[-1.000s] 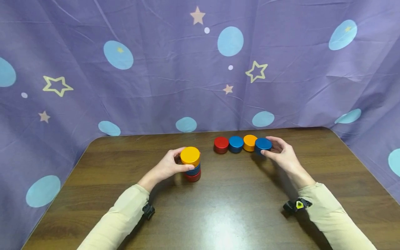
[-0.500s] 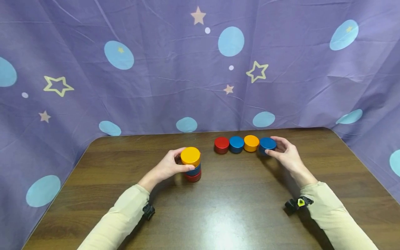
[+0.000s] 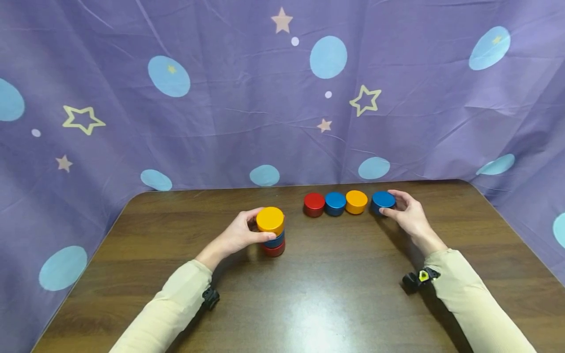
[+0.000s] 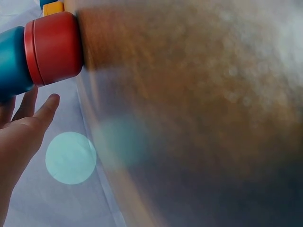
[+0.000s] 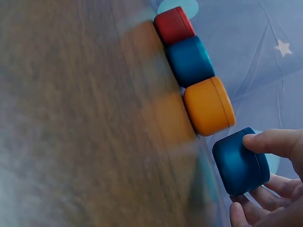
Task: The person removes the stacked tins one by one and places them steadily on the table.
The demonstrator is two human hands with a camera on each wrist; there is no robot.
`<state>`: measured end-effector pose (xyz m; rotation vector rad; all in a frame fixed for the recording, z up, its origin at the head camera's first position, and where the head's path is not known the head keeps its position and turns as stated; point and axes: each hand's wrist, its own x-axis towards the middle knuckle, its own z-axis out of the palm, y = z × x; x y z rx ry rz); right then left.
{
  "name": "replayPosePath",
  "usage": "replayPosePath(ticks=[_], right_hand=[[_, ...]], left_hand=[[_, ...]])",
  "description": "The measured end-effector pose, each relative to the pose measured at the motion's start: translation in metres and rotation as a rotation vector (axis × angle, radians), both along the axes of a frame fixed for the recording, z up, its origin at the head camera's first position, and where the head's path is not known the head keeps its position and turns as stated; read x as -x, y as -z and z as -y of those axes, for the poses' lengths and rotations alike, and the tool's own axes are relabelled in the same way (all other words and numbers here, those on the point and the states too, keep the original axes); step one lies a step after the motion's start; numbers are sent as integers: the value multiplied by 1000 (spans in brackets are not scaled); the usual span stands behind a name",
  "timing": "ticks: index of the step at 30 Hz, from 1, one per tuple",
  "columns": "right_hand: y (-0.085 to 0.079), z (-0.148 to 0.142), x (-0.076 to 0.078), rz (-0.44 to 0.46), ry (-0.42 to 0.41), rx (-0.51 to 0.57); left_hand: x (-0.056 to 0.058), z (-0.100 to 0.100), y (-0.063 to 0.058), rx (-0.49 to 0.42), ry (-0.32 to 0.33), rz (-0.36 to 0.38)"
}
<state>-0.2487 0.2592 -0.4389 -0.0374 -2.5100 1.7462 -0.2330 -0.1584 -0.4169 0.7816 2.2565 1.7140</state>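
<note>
On the left, a stack of three round lidded tins stands upright: a yellow tin (image 3: pixel 270 219) on top, a blue tin (image 3: pixel 276 239) in the middle and a red tin (image 4: pixel 56 48) at the bottom. My left hand (image 3: pixel 240 230) grips the stack at the yellow tin, its thumb along the seam with the blue one. In the left wrist view, fingers (image 4: pixel 47 109) reach past the blue tin. My right hand (image 5: pixel 279 177) pinches another blue tin (image 5: pixel 239 161) between thumb and fingers, close over the table. That tin is the rightmost of a row, a small gap from its yellow neighbour.
The row's other tins, a red one (image 3: pixel 314 204), a blue one (image 3: pixel 335 203) and a yellow one (image 3: pixel 356 202), stand close together near the back of the wooden table (image 3: pixel 326 274). A purple patterned curtain (image 3: pixel 238 122) hangs behind the table edge.
My right hand has moved right with its blue tin, away from the row's yellow tin, opening a gap between them. The left hand and its stack have stayed in place.
</note>
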Motion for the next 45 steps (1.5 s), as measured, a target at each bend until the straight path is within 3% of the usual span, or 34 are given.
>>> replayPosePath(ticks=[7,15,33,45], right_hand=[[3,-1,10,57,-3,-23],[4,3,16,59,-32,2],[3,2,14,77,-92,18],[-6,-10,-4,-9,23,-20]], left_hand=[[0,-1,0,0,-2,-5],[0,-1,-1,-4,6,-3],[-1,-2,1,-11,9,0],[1,0,-1,1,20,13]])
